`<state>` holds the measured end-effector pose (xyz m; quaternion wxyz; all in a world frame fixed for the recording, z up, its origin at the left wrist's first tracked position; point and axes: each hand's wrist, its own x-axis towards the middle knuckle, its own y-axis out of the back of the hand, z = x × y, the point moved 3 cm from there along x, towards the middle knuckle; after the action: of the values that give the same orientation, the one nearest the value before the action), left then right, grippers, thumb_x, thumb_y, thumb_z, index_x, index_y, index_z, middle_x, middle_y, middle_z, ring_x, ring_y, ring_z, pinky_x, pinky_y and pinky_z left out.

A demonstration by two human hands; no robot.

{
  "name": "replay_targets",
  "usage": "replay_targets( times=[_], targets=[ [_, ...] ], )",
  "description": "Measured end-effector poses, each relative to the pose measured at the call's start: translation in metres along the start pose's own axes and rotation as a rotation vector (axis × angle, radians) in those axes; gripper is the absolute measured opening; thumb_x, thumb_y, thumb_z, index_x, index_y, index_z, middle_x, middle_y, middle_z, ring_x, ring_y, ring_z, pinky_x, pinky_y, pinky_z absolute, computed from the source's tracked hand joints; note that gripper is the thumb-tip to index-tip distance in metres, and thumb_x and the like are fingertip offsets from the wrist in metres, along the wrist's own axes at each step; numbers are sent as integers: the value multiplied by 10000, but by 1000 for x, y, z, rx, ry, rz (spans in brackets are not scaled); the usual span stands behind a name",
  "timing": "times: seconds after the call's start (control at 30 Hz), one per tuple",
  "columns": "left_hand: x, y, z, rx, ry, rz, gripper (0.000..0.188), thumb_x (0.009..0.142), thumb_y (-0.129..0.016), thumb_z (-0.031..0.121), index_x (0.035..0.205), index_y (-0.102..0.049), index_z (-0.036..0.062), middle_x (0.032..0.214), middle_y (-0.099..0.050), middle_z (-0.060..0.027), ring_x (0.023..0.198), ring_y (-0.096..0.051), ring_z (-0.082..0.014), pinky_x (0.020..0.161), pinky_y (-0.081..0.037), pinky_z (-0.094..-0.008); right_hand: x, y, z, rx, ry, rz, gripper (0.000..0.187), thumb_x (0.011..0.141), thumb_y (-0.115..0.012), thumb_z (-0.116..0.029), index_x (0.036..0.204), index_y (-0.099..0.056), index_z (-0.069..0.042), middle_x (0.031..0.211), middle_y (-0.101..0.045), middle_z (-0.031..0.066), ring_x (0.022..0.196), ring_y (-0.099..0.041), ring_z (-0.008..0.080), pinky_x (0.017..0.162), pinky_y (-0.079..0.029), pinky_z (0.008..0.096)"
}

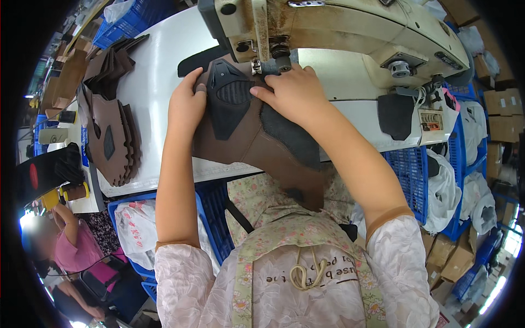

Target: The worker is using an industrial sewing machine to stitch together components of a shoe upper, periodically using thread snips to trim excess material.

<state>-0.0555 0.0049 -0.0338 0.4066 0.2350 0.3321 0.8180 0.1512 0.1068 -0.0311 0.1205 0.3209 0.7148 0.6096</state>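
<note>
Dark lettering [334,269], six o'clock, on white flower-textured top [183,284]. Brown leather-like panel [229,146], black-patched, lies between left hand [188,101], touching at ten o'clock, and right hand [295,93], touching at one; pinched or not, cannot tell.

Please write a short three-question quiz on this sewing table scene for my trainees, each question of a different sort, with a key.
1. Multiple choice: Where does the black panel lie?
A) Inside a blue crate
B) On the brown piece, between the left hand and the right hand
C) On the person's lap

2. True or false: The right hand is nearer than the left hand to the metal foot of the sewing machine.

3. Fill in: As the person sees it, the stacked brown pieces lie on the ____ side of the white table.

Key: 1. B; 2. true; 3. left.
</note>
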Motion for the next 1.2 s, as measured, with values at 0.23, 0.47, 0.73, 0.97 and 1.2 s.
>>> replay_targets(
  times=[0.23,0.47,0.73,0.97,1.2],
  targets=[
    [15,-6,-8,-49,-40,-21,406,887,-521,47,1282,-610,68,1192,-665,-190,1124,-633,-304,971,-462,-341,-5,-2,-8,1,-11,111,525,879,-565,-577,746,-696,-86,721,-665,119,826,-626,294,766,-462,411],
    [34,-7,-6,-19,-93,-69,444,859,-503,5,1284,-616,68,1197,-670,-171,1124,-634,-280,985,-454,-332,-8,-1,-13,60,-30,142,583,867,-570,-610,765,-689,-49,751,-651,183,811,-644,331,758,-500,430],
    [37,-10,-10,-19,-105,-79,464,845,-498,-8,1280,-627,87,1210,-658,-174,1123,-627,-275,984,-446,-324,1,14,26,443,-74,-143,548,959,-468,-526,992,-690,-26,790,-654,169,801,-628,348,742,-484,415],
    [33,-6,-9,-6,-73,-48,423,855,-532,25,1257,-645,89,1168,-669,-171,1091,-627,-295,956,-461,-339,9,-15,53,627,68,-20,269,823,-560,-140,1005,-743,-63,1051,-695,136,1041,-605,339,936,-481,418],
    [-41,-24,103,304,-349,33,341,865,-687,324,1046,-699,36,1100,-670,-149,1082,-608,-321,929,-481,-410,-2,-17,55,560,53,49,280,804,-558,-141,988,-764,-93,1183,-658,115,1150,-541,335,1011,-440,412]
  ],
)
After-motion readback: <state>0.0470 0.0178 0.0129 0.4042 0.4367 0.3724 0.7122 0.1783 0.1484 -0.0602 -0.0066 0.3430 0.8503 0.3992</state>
